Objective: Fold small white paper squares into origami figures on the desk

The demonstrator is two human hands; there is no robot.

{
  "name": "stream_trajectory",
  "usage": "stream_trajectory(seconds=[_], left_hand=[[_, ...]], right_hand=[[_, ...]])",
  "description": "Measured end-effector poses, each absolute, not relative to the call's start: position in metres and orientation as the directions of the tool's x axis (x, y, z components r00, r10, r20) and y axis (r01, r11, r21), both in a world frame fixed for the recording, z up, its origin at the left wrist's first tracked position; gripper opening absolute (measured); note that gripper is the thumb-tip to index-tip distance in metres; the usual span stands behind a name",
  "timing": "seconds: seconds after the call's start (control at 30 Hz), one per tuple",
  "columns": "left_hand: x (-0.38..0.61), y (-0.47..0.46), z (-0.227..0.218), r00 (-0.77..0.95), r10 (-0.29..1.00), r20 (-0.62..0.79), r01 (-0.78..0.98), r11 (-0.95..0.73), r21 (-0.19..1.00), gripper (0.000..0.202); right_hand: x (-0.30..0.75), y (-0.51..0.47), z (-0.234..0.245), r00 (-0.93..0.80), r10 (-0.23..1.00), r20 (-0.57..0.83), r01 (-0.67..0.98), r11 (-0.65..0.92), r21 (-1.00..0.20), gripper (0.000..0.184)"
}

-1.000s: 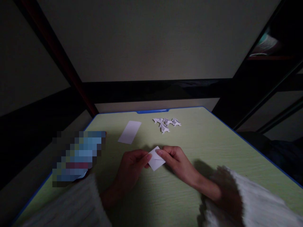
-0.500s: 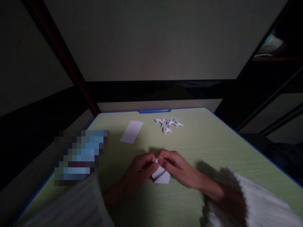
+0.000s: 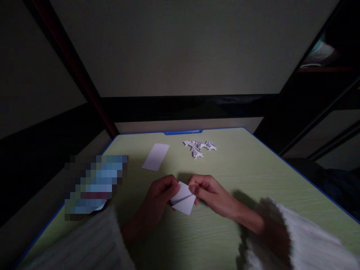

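A small folded white paper [image 3: 184,199] is held just above the green table [image 3: 253,176] between both hands. My left hand [image 3: 159,197] pinches its left edge with closed fingers. My right hand [image 3: 208,193] pinches its upper right edge, fingers curled. The paper shows a crease across its middle, with one flap lying over the other. Both wrists come out of white knitted sleeves at the bottom of the view.
A flat white paper strip [image 3: 155,156] lies behind my left hand. Several small folded white paper figures [image 3: 199,147] sit in a cluster near the table's far edge. A blurred-out blue object [image 3: 94,183] lies at the left edge. Dark frame bars surround the table.
The paper was pressed down and folded under both hands half a second ago; now it is lifted slightly and shown as a folded piece with the hands a little apart.
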State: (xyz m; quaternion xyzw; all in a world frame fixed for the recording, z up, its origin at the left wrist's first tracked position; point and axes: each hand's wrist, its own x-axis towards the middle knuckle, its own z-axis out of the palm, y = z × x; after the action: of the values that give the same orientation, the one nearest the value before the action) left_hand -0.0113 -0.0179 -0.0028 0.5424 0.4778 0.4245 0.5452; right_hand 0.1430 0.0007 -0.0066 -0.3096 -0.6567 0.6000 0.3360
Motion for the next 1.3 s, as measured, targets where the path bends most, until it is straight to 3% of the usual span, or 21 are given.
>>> stream_trajectory(seconds=[0.3,0.5,0.7,0.93,1.1,1.3], left_hand=[[-0.014,-0.01,-0.003,-0.018,1.0,-0.022,0.021,0.022,1.0,0.02],[-0.009,-0.015,-0.005,0.172,0.983,-0.068,0.07,0.057,0.996,0.022],[-0.009,-0.018,-0.01,0.353,0.933,-0.076,0.111,0.039,0.993,0.027],[-0.01,-0.021,-0.009,0.398,0.916,-0.06,0.023,0.055,0.998,0.025],[-0.013,-0.015,-0.009,0.298,0.954,-0.026,-0.106,0.06,0.993,0.025],[-0.01,-0.014,-0.01,0.291,0.949,-0.122,-0.214,0.188,0.958,0.023]], right_hand=[[0.143,0.005,-0.005,-0.448,0.892,0.067,-0.122,0.013,-0.992,0.017],[0.142,0.002,-0.009,-0.532,0.843,0.072,-0.016,0.074,-0.997,0.03],[0.144,0.0,-0.009,-0.62,0.785,-0.013,-0.03,-0.041,-0.999,0.028],[0.143,0.0,-0.009,-0.538,0.842,-0.032,-0.326,-0.243,-0.914,0.016],[0.146,0.008,-0.002,-0.294,0.955,-0.049,-0.535,-0.206,-0.82,0.018],[0.143,0.006,-0.014,-0.482,0.875,-0.03,-0.35,-0.225,-0.909,0.022]])
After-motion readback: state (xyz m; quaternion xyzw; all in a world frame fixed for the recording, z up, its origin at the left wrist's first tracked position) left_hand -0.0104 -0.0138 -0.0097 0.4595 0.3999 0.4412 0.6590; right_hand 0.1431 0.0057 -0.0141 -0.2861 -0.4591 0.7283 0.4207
